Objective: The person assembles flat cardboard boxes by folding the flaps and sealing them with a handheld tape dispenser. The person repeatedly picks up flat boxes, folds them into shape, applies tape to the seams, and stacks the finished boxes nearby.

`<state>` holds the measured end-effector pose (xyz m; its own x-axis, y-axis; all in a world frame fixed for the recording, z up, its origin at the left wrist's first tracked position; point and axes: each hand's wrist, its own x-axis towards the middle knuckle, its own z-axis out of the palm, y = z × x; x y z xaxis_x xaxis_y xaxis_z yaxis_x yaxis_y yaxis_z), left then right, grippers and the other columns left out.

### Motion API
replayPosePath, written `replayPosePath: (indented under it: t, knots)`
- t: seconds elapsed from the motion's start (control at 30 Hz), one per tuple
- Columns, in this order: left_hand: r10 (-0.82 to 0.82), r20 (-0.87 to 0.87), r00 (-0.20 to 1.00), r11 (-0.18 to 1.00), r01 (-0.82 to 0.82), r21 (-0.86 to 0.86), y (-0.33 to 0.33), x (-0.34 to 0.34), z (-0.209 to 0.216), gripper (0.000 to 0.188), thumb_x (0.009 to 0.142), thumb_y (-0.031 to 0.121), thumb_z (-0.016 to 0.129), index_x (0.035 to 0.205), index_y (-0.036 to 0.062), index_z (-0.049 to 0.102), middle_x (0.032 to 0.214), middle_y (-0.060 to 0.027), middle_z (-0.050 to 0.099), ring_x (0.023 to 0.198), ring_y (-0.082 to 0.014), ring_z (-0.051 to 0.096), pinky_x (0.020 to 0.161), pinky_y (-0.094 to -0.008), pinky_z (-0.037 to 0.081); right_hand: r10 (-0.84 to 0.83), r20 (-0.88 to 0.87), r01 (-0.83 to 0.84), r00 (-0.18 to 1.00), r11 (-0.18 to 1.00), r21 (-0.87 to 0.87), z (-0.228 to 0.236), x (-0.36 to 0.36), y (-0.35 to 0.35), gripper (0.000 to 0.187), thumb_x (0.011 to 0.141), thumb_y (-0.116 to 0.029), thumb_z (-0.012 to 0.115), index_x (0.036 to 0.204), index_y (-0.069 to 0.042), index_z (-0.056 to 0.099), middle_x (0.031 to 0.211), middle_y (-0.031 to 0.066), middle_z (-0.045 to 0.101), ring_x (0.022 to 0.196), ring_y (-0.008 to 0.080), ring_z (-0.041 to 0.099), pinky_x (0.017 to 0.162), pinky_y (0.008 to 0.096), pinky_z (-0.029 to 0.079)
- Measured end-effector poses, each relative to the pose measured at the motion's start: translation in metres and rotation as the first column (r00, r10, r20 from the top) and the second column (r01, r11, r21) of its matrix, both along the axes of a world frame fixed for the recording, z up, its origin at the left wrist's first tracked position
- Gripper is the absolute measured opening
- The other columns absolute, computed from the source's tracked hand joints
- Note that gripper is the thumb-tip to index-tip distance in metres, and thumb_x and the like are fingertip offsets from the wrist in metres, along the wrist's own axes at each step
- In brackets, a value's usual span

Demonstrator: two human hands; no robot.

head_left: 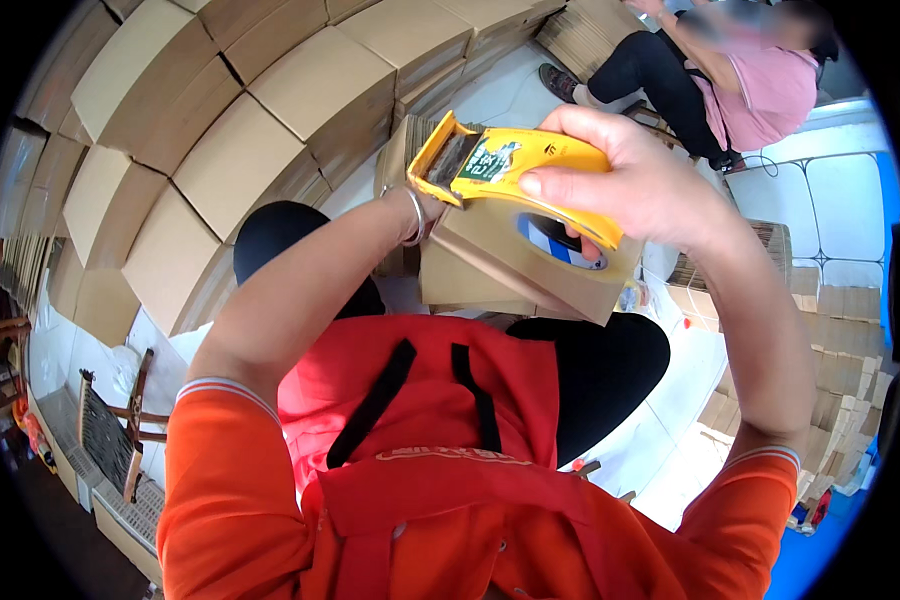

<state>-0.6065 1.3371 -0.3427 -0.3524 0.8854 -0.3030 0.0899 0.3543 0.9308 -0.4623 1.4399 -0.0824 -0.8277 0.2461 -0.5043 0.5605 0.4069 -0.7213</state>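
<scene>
My right hand is closed round the yellow body of a tape gun, thumb on top, above my lap. A wide roll of tan packing tape sits on it, its blue and white core showing. The metal-edged head of the tape gun points up and left. My left hand, below a silver bracelet, reaches behind that head, so its fingers are hidden. Beneath the tape roll lies a brown cardboard piece, partly covered; I cannot tell whether it is a box or flat.
Closed cardboard boxes are stacked at the far left. Bundles of flat cardboard stand at the right. A person in a pink top sits at the far right. A low chair is at the near left.
</scene>
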Motion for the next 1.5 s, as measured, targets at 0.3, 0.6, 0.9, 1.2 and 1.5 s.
replayPosePath:
  t: [0.3, 0.6, 0.9, 1.2, 1.5]
  knots:
    - [-0.495, 0.126, 0.86, 0.868, 0.483, 0.115, -0.048, -0.04, 0.079, 0.066, 0.073, 0.016, 0.082, 0.133, 0.0046, 0.055, 0.125, -0.0061, 0.06, 0.112, -0.0153, 0.054, 0.097, -0.0325, 0.045, 0.065, 0.026, -0.066, 0.998, 0.997, 0.048, 0.003, -0.001, 0.001, 0.04, 0.089, -0.034, 0.07, 0.109, -0.002, 0.057, 0.084, 0.0046, 0.063, 0.058, 0.0069, 0.058, 0.053, 0.021, 0.046]
    - [-0.405, 0.349, 0.845, 0.89, 0.279, 0.36, -0.025, -0.009, 0.096, 0.102, 0.062, -0.001, 0.086, 0.148, 0.0108, 0.032, 0.132, -0.0003, 0.052, 0.121, -0.013, 0.049, 0.105, -0.0302, 0.04, 0.071, 0.036, -0.07, 0.997, 0.997, -0.032, 0.003, 0.018, 0.016, 0.062, 0.085, -0.047, 0.068, 0.119, 0.004, 0.058, 0.087, 0.0126, 0.066, 0.069, 0.0166, 0.064, 0.068, 0.0277, 0.051]
    - [-0.388, 0.112, 0.915, 0.889, 0.339, 0.307, -0.013, -0.017, 0.094, 0.122, 0.048, 0.026, 0.091, 0.149, 0.0098, 0.025, 0.142, -0.0054, 0.042, 0.139, -0.0223, 0.034, 0.118, -0.0361, 0.02, -0.262, 0.075, 0.262, 0.962, 0.965, 0.012, 0.008, 0.211, 0.07, 0.068, 0.074, -0.033, 0.081, 0.13, -0.002, 0.059, 0.106, 0.0108, 0.068, 0.095, 0.0187, 0.065, 0.083, 0.0293, 0.055]
    - [-0.449, 0.005, 0.893, 0.889, 0.446, 0.104, -0.011, -0.02, 0.124, 0.126, 0.045, 0.032, 0.093, 0.148, 0.0096, 0.024, 0.143, -0.0087, 0.039, 0.14, -0.0248, 0.032, 0.118, -0.0396, 0.02, -0.318, 0.197, 0.344, 0.927, 0.932, -0.116, -0.062, 0.268, 0.096, 0.07, 0.073, -0.04, 0.081, 0.129, -0.003, 0.061, 0.105, 0.0119, 0.07, 0.094, 0.0191, 0.067, 0.081, 0.0299, 0.055]
    - [-0.349, -0.935, -0.068, 0.397, 0.893, -0.213, 0.027, 0.058, 0.164, 0.098, 0.074, 0.061, 0.07, 0.146, 0.0043, 0.036, 0.152, -0.0217, 0.031, 0.145, -0.037, 0.025, 0.118, -0.0541, 0.017, -0.142, 0.183, 0.138, 0.973, 0.99, 0.033, -0.066, 0.216, 0.08, 0.053, 0.081, -0.046, 0.073, 0.118, -0.009, 0.066, 0.082, 0.01, 0.07, 0.061, 0.0191, 0.068, 0.057, 0.031, 0.056]
